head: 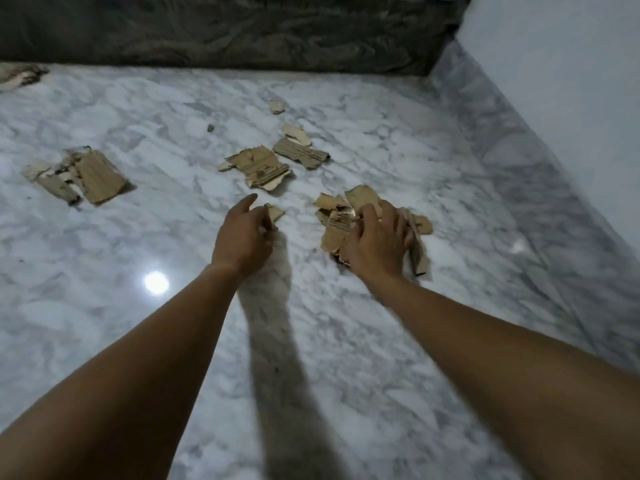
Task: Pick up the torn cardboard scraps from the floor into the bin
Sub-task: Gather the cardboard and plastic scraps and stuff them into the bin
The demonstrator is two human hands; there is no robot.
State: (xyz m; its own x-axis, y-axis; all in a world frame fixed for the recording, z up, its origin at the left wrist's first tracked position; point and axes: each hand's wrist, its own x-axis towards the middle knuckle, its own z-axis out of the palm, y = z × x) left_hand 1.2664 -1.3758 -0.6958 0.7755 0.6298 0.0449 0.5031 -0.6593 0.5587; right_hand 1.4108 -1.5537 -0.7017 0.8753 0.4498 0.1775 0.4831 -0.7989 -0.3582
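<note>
- Two hands gathering: R hand [377, 244] grips scrap bundle [335, 233]; L hand [242, 237] pinches small scrap [274, 212].
- Beyond, other scraps [263, 168] on floor [138, 341]; bin not in view.
- Next, prob.: merge into bundle w/o spills.

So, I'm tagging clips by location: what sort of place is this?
Probably a room in a home: polished marble floor, plain white wall, dark patterned fabric along the far edge.

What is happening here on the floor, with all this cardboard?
A person is gathering torn cardboard from the marble floor. The right hand grips a bunch of scraps; the left hand pinches one small piece. A middle pile lies beyond the hands and a left pile farther off. No bin is in view.
</note>
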